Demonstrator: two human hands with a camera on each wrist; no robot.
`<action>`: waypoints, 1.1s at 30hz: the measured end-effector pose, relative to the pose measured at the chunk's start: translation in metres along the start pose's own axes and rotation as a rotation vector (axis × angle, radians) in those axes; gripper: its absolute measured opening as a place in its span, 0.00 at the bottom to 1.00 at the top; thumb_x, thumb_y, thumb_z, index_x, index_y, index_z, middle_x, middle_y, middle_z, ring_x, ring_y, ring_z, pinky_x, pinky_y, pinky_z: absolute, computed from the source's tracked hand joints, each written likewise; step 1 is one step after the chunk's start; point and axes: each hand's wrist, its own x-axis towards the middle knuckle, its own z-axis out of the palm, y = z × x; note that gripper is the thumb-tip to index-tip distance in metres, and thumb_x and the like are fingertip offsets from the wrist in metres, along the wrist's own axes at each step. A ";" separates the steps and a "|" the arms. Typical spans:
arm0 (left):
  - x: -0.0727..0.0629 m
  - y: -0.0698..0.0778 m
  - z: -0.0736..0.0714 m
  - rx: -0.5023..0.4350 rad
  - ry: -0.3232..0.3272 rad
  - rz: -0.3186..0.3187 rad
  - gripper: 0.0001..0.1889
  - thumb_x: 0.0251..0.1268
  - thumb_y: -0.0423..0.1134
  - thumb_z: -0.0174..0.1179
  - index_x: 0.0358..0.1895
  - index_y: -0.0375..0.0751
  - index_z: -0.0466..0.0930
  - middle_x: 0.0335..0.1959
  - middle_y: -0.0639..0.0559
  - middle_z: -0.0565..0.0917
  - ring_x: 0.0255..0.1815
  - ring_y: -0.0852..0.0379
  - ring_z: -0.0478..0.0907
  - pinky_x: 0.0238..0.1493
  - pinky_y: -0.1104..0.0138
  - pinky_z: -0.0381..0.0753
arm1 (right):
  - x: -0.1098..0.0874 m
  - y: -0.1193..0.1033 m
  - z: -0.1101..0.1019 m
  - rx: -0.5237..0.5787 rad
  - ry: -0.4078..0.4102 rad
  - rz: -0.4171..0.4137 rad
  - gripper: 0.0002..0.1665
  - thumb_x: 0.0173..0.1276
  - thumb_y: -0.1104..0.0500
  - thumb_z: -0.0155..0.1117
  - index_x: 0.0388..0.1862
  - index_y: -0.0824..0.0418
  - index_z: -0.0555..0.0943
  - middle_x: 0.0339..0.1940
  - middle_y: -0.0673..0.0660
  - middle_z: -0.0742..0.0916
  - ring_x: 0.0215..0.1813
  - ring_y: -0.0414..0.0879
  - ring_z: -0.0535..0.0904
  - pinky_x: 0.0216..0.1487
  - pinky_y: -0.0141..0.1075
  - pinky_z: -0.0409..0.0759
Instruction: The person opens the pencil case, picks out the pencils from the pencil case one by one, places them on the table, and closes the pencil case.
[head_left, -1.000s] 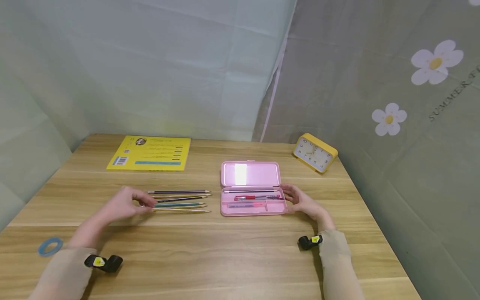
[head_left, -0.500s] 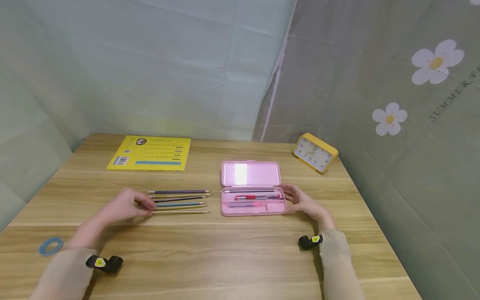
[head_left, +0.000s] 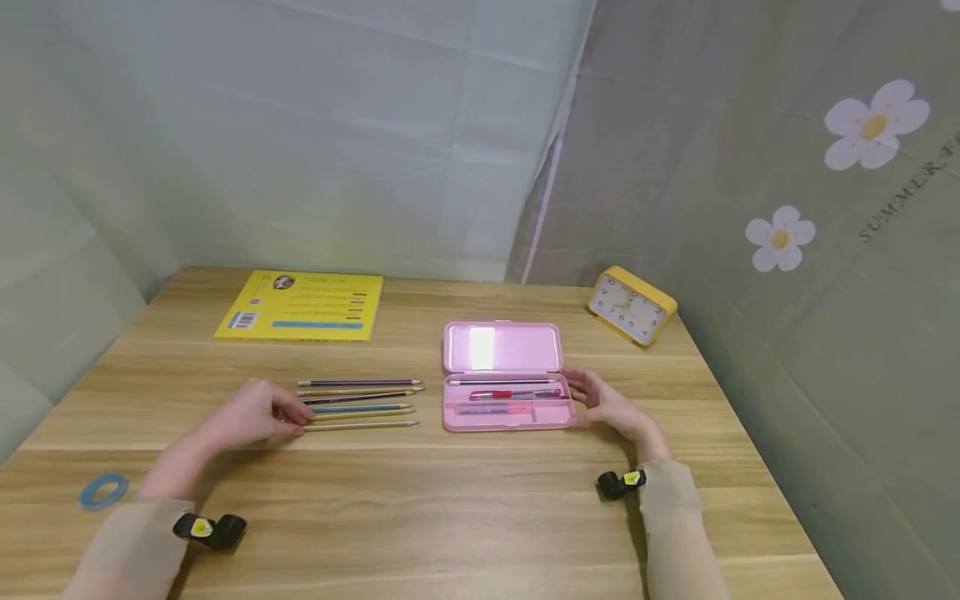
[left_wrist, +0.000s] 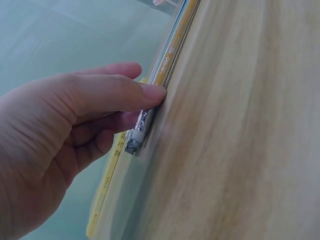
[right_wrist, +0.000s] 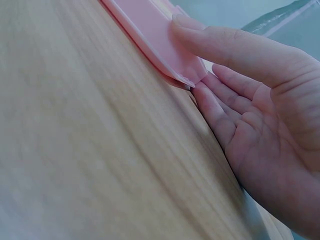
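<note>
My left hand (head_left: 255, 413) pinches a yellow pencil (head_left: 363, 426) near its eraser end, thumb on the near side. In the left wrist view, printing shows along the barrel of this pencil (left_wrist: 167, 65). Several other pencils (head_left: 360, 383) lie just beyond it in a rough row, tips pointing right. A pink pencil case (head_left: 525, 350) lies with its lid open to the right of them. Inside are a dark pencil (head_left: 502, 382), a red-gripped pen (head_left: 495, 395) and a pink-tipped pen (head_left: 487, 409). My right hand (head_left: 607, 408) grips the case's right end between thumb and fingers.
A yellow book (head_left: 315, 308) lies at the back left of the wooden table (head_left: 420, 517). At the back right stands a yellow alarm clock (head_left: 630, 307). A blue ring (head_left: 103, 492) lies by the left forearm. Curtains hang behind and beside the table.
The pinched pencil has shifted slightly nearer and a little to the left, widening its gap from the other pencils. My right hand and the pencil case stay put.
</note>
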 end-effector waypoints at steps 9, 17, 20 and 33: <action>0.002 -0.003 0.000 0.002 -0.002 0.015 0.07 0.50 0.31 0.71 0.35 0.41 0.89 0.30 0.54 0.88 0.29 0.69 0.80 0.31 0.72 0.82 | 0.001 0.001 -0.001 -0.019 -0.005 -0.016 0.53 0.56 0.73 0.68 0.75 0.73 0.48 0.76 0.74 0.55 0.76 0.69 0.53 0.65 0.22 0.68; 0.002 -0.003 0.000 0.011 0.003 -0.008 0.07 0.51 0.31 0.71 0.36 0.42 0.89 0.30 0.56 0.88 0.29 0.69 0.80 0.32 0.72 0.81 | 0.002 0.001 0.000 0.023 -0.007 -0.020 0.54 0.55 0.74 0.68 0.75 0.73 0.48 0.77 0.73 0.55 0.76 0.70 0.51 0.66 0.23 0.67; 0.002 -0.001 0.000 0.024 0.005 -0.008 0.08 0.51 0.31 0.71 0.36 0.42 0.89 0.30 0.57 0.88 0.30 0.69 0.80 0.32 0.72 0.81 | 0.002 0.001 0.000 0.016 -0.003 -0.014 0.54 0.55 0.73 0.69 0.75 0.73 0.48 0.77 0.72 0.55 0.77 0.69 0.51 0.66 0.23 0.67; 0.027 0.028 0.001 0.116 0.011 0.094 0.07 0.57 0.35 0.69 0.39 0.42 0.89 0.34 0.55 0.89 0.36 0.63 0.82 0.36 0.68 0.83 | 0.001 0.003 -0.001 0.015 -0.005 -0.016 0.54 0.55 0.73 0.69 0.75 0.72 0.48 0.77 0.73 0.54 0.76 0.70 0.50 0.65 0.22 0.68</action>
